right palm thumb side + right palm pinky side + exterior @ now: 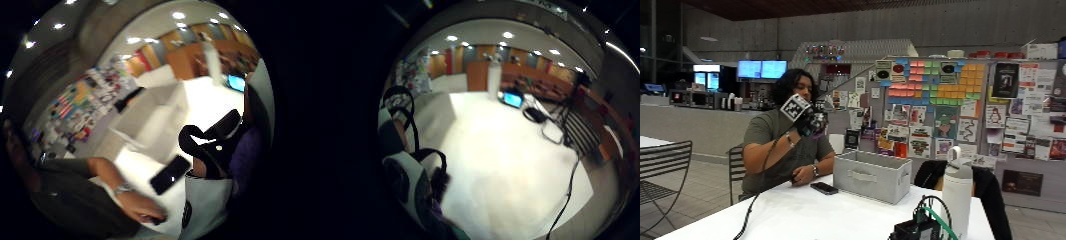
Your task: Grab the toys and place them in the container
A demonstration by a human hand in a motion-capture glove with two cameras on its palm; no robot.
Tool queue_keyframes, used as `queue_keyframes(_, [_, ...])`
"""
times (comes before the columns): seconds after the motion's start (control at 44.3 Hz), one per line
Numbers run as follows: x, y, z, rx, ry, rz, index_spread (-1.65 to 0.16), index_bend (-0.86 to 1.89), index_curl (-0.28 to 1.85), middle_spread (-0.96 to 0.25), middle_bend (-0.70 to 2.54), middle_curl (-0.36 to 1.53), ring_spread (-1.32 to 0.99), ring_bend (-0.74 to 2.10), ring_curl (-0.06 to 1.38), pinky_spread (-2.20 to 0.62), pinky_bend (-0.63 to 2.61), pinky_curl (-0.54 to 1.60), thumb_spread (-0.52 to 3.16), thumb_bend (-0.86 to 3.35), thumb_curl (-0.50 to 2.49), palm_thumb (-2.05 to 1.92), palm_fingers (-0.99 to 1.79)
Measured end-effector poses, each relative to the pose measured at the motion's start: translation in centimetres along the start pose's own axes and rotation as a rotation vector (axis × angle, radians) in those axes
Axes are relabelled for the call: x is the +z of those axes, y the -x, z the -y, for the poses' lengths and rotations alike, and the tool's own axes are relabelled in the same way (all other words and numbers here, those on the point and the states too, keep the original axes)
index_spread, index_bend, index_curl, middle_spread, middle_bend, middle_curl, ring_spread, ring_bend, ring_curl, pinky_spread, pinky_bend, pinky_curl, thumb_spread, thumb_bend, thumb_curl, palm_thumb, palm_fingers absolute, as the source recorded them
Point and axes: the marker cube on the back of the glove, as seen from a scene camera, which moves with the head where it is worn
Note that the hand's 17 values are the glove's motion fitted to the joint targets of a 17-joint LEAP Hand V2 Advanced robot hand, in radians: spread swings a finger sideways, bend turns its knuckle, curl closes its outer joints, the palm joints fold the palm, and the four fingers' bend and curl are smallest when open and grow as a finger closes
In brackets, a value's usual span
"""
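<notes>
while my gloved right hand point(810, 122) is raised up near my face, well above the table point(806, 210), something purple point(247, 157) sits right against my palm in the thumb side view, with black straps and white plastic around it; i cannot tell whether it is a toy, nor whether my fingers curl around it. in the little finger side view a bit of purple point(436, 207) shows beside the straps too. the grey fabric container point(871, 175) stands on the white table, open on top, with a handle on its near face, well below and apart from my raised hand. a black phone point(824, 188) lies flat on the table just beside the container. my bare left hand point(802, 176) rests at the table's edge near the phone, a watch on its wrist. a white bottle point(957, 192) stands upright further along the table, near a black device with cables point(919, 227).
</notes>
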Motion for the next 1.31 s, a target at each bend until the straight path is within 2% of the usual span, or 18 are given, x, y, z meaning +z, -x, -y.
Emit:
queue_keyframes(0.045, [-0.9,1.0,5.2,0.079,-0.045,-0.005,-0.42,0.58,0.42,-0.35,0.94,0.52,-0.40,1.29,0.51,-0.42,0.95,0.44,1.29,0.29,0.49,0.56,1.34])
queue_keyframes(0.113, [-1.0,0.1,11.7,0.217,-0.086,-0.136,-0.41,0.66,0.47,-0.35,1.01,0.56,-0.39,1.33,0.53,-0.43,0.98,0.46,1.28,0.29,0.52,0.55,1.30])
queue_keyframes(0.271, [0.6,-1.3,23.6,0.237,-0.138,-0.114,-0.39,0.78,0.57,-0.34,1.10,0.63,-0.37,1.40,0.58,-0.43,1.05,0.50,1.26,0.29,0.59,0.55,1.20])
queue_keyframes(0.407, [2.8,-4.4,29.9,0.292,-0.101,-0.128,-0.38,0.85,0.66,-0.34,1.16,0.68,-0.36,1.43,0.60,-0.43,1.09,0.51,1.25,0.28,0.65,0.53,1.15])
queue_keyframes(0.497, [3.5,-6.6,31.3,0.350,-0.046,-0.146,-0.37,0.87,0.70,-0.33,1.16,0.70,-0.36,1.40,0.59,-0.43,1.10,0.52,1.23,0.24,0.67,0.49,1.08])
queue_keyframes(0.61, [5.0,-9.1,29.6,0.345,0.125,-0.274,-0.35,0.64,0.70,-0.31,1.03,0.66,-0.33,1.36,0.58,-0.43,1.12,0.51,1.25,0.14,0.62,0.33,0.81])
queue_keyframes(0.633, [5.2,-9.1,29.5,0.365,0.142,-0.260,-0.35,0.61,0.69,-0.31,0.98,0.64,-0.33,1.24,0.54,-0.38,1.09,0.51,1.26,0.03,0.55,0.15,0.50])
queue_keyframes(0.655, [5.4,-8.8,29.4,0.390,0.156,-0.227,-0.34,0.63,0.71,-0.30,0.96,0.65,-0.32,1.24,0.57,-0.35,1.08,0.53,1.25,-0.01,0.53,0.09,0.41])
queue_keyframes(0.678, [5.5,-8.4,29.3,0.415,0.169,-0.192,-0.35,0.61,0.71,-0.29,0.91,0.63,-0.29,1.17,0.55,-0.30,1.08,0.54,1.21,-0.07,0.51,0.01,0.23])
queue_keyframes(0.723, [5.6,-7.9,29.1,0.461,0.199,-0.170,-0.36,0.57,0.69,-0.26,0.84,0.60,-0.27,1.06,0.53,-0.23,1.09,0.54,1.15,-0.10,0.48,-0.08,0.03])
queue_keyframes(0.791, [5.3,-8.4,28.0,0.500,0.228,-0.217,-0.38,0.54,0.63,-0.23,0.78,0.56,-0.24,0.92,0.45,-0.16,1.06,0.48,1.10,-0.11,0.44,-0.13,-0.06])
queue_keyframes(0.836, [4.6,-8.4,26.7,0.457,0.240,-0.193,-0.40,0.53,0.59,-0.22,0.75,0.54,-0.23,0.85,0.40,-0.13,1.02,0.45,1.07,-0.12,0.42,-0.14,-0.04])
queue_keyframes(0.904, [3.6,-6.8,24.1,0.297,0.270,-0.063,-0.41,0.52,0.56,-0.20,0.71,0.51,-0.22,0.81,0.36,-0.08,0.99,0.42,1.03,-0.11,0.39,-0.14,0.00])
queue_keyframes(0.949, [3.2,-6.4,21.9,0.275,0.303,-0.058,-0.41,0.52,0.55,-0.19,0.69,0.50,-0.21,0.81,0.35,-0.06,0.97,0.40,1.02,-0.11,0.37,-0.15,0.02])
queue_keyframes(1.039, [3.3,-6.5,16.8,0.444,0.370,-0.190,-0.41,0.48,0.53,-0.19,0.67,0.48,-0.21,0.86,0.34,-0.04,0.94,0.38,1.01,-0.11,0.34,-0.14,0.12])
queue_keyframes(1.084, [3.5,-5.6,14.4,0.468,0.396,-0.229,-0.41,0.47,0.52,-0.18,0.66,0.48,-0.21,0.88,0.34,-0.03,0.92,0.37,1.01,-0.10,0.32,-0.14,0.14])
queue_keyframes(1.175, [3.8,-3.3,9.5,0.492,0.430,-0.222,-0.41,0.46,0.51,-0.18,0.65,0.47,-0.22,0.92,0.35,-0.02,0.88,0.35,1.02,-0.10,0.30,-0.13,0.19])
queue_keyframes(1.31, [4.9,-2.0,2.0,0.643,0.482,-0.142,-0.41,0.45,0.51,-0.19,0.66,0.47,-0.23,0.94,0.35,0.00,0.84,0.34,1.03,-0.09,0.26,-0.12,0.24])
